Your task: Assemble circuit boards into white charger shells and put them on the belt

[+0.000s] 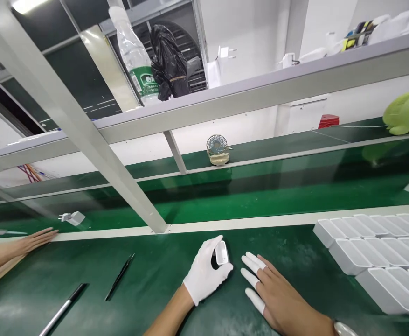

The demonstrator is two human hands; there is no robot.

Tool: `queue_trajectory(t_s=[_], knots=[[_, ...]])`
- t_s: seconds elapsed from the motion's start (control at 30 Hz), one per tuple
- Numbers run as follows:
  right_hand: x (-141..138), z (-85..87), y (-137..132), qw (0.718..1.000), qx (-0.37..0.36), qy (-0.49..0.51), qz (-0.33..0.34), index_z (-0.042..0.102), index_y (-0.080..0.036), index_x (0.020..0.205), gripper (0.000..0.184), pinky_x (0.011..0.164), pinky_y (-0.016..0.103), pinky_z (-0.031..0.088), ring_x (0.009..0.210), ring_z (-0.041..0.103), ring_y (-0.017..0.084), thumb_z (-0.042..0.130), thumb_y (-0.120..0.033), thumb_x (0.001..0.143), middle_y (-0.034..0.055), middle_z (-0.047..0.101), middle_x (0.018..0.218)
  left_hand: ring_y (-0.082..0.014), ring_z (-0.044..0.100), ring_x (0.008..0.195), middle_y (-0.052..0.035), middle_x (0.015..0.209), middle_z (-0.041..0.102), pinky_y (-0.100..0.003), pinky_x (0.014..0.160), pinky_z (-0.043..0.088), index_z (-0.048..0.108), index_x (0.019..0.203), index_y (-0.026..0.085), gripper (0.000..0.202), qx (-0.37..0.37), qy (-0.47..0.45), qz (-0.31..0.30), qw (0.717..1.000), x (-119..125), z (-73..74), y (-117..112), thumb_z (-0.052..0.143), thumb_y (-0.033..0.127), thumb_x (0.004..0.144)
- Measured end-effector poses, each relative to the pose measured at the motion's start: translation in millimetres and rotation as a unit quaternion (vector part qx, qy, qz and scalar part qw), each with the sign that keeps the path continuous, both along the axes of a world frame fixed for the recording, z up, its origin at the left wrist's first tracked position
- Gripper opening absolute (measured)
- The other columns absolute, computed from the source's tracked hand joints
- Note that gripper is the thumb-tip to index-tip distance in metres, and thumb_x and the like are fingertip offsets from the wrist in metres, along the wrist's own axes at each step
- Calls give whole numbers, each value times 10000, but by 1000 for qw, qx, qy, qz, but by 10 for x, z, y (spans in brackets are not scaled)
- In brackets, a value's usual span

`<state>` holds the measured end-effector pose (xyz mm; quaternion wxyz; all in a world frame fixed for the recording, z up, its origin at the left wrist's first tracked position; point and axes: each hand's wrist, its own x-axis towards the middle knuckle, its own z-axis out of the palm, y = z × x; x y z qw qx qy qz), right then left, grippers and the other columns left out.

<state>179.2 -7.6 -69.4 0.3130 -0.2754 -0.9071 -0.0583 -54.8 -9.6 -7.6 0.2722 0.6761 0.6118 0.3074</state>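
My left hand (206,273), in a white glove, grips a small white charger block (221,253) just above the green bench mat (148,289). My right hand (276,294) lies flat on the mat just right of it, fingers spread, with white finger cots on three fingertips. It holds nothing. Black tweezers (119,276) and a black-and-silver pen (64,308) lie on the mat to the left of my hands.
White moulded trays (375,252) lie at the right. Another person's hand (32,240) rests at the left edge by a white plug adapter (72,218) on the green conveyor belt. A small fan (218,150) stands beyond. A metal frame post (85,135) slants overhead.
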Motion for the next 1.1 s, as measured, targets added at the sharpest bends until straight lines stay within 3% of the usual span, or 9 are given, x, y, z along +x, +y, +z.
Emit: queue_trajectory(t_s=[0.23, 0.37, 0.53, 0.83, 0.9, 1.0, 1.07, 1.1], knots=[[-36, -33, -9, 1000, 16, -3, 16, 705, -134, 961, 164, 1077, 471, 478, 1187, 621, 308, 563, -188, 899, 159, 695, 1197, -285, 552, 1265, -120, 1387, 558, -495, 1143, 403, 425, 1493, 214, 809, -13, -25, 2, 1000, 4, 32, -61, 710, 189, 737], [19, 96, -7, 999, 14, -11, 28, 704, -117, 1111, 259, 1046, 440, 517, 1154, 650, 301, 571, -225, 916, 152, 709, 1184, -274, 632, 1109, -147, 1366, 569, -496, 1060, 478, 468, 1463, 166, 758, -24, -41, 43, 998, 28, 35, -41, 697, 195, 741], [90, 235, -22, 999, -10, -31, 42, 699, -106, 1167, 324, 1061, 448, 512, 1191, 636, 311, 604, -282, 912, 169, 694, 1237, -275, 606, 1181, -137, 1392, 566, -489, 1089, 455, 483, 1456, 172, 674, -13, -33, 35, 999, 6, 6, -26, 654, 261, 810], [112, 95, 5, 999, -18, -3, 31, 653, -146, 1266, 342, 1002, 422, 553, 1223, 624, 297, 581, -224, 941, 144, 686, 1267, -252, 608, 1156, -114, 1407, 555, -471, 1080, 460, 422, 1489, 194, 720, -29, -40, 39, 998, 21, 22, -28, 632, 203, 800], [132, 112, 13, 999, -22, -4, 29, 656, -148, 1248, 317, 998, 411, 559, 1233, 618, 289, 574, -225, 953, 141, 676, 1286, -250, 603, 1137, -118, 1395, 550, -459, 1029, 492, 435, 1460, 204, 714, 15, -37, 54, 998, 19, 15, -43, 626, 154, 774], [115, 119, 4, 998, -2, 10, 68, 697, -157, 1125, 216, 1095, 395, 496, 1232, 616, 244, 554, -238, 984, 115, 686, 1269, -265, 598, 1090, -116, 1276, 591, -468, 957, 514, 517, 1344, 235, 546, 165, 5, 85, 983, 17, -9, -132, 632, 173, 814], [68, 57, -22, 993, 9, 28, 112, 718, -182, 990, 218, 1159, 377, 435, 1083, 680, 185, 507, -231, 1014, 68, 738, 1093, -266, 616, 991, -95, 1110, 641, -475, 908, 519, 594, 1216, 266, 376, 229, 41, 63, 970, 50, -6, -231, 633, 206, 847], [42, 9, -39, 991, 9, 47, 124, 717, -206, 885, 289, 1175, 380, 418, 925, 706, 159, 465, -210, 1027, 32, 743, 931, -265, 623, 942, -83, 1029, 657, -470, 876, 527, 629, 1147, 284, 297, 225, 56, 27, 972, 82, 5, -283, 635, 220, 857]])
